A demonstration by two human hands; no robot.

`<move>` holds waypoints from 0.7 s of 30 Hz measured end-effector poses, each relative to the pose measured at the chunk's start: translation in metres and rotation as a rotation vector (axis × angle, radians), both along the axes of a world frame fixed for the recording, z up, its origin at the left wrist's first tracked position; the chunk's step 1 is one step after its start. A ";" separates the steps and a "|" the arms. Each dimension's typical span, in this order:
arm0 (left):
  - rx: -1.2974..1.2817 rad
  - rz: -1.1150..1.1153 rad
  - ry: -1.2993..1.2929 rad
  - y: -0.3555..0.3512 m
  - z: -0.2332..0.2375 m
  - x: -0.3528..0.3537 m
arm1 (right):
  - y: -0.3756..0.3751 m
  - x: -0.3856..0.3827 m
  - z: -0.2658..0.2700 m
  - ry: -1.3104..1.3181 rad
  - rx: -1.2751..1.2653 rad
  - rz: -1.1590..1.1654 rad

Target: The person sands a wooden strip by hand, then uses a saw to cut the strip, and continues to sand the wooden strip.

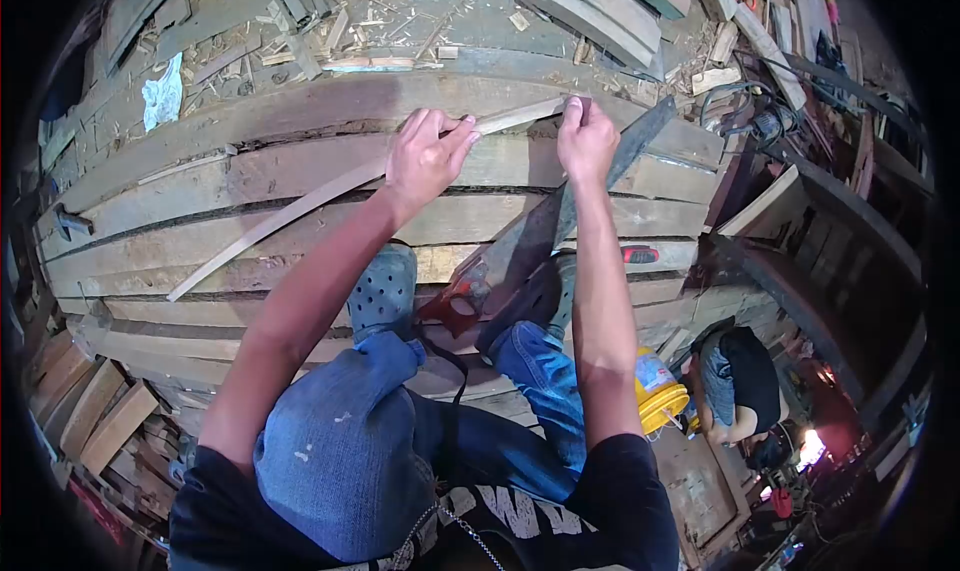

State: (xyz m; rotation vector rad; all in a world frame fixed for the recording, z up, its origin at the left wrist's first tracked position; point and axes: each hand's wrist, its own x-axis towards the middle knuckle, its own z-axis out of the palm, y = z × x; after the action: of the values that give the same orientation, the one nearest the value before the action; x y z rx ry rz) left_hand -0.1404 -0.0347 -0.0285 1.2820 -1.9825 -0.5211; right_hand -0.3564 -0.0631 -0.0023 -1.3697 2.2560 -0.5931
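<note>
A long thin wooden strip (285, 221) slants across the planks, its lower end at the left and its upper end at the right. My left hand (428, 156) is closed around the strip's upper part. At its far right end, my right hand (588, 143) pinches the strip between thumb and fingers. Below my right forearm lies a handsaw (530, 231), its grey blade pointing up right and its red handle (455, 311) between my feet. My right wrist and forearm cover part of the blade.
Long wooden planks (290, 171) lie side by side beneath me. A small clamp-like tool (72, 223) sits at left, a red and grey tool (640, 256) at right. Wood chips and offcuts (600, 16) litter the far side. A yellow bucket (660, 401) and another person (745, 381) are at lower right.
</note>
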 end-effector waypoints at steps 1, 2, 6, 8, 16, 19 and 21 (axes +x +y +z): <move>0.000 0.000 0.003 0.001 0.000 -0.001 | 0.002 0.000 -0.003 0.003 0.000 0.000; 0.009 0.010 -0.009 0.001 0.000 -0.001 | 0.006 0.000 -0.006 -0.032 0.006 -0.050; 0.022 0.021 -0.019 0.000 -0.002 -0.001 | -0.001 0.007 -0.001 -0.152 0.093 -0.183; 0.025 0.023 -0.015 0.003 -0.001 -0.001 | 0.004 0.004 -0.009 -0.025 0.070 -0.143; 0.015 0.016 -0.036 0.002 -0.004 0.000 | -0.005 0.014 -0.003 0.021 -0.027 -0.164; 0.041 0.014 -0.046 0.002 -0.003 0.000 | 0.001 0.018 0.001 -0.036 -0.008 -0.205; 0.045 0.023 -0.046 0.003 -0.004 0.000 | -0.005 0.014 0.000 0.025 0.073 -0.187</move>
State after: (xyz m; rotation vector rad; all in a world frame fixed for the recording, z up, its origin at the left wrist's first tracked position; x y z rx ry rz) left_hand -0.1405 -0.0319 -0.0320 1.3543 -2.0017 -0.5320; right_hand -0.3425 -0.0678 -0.0022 -1.1457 2.4183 -0.5511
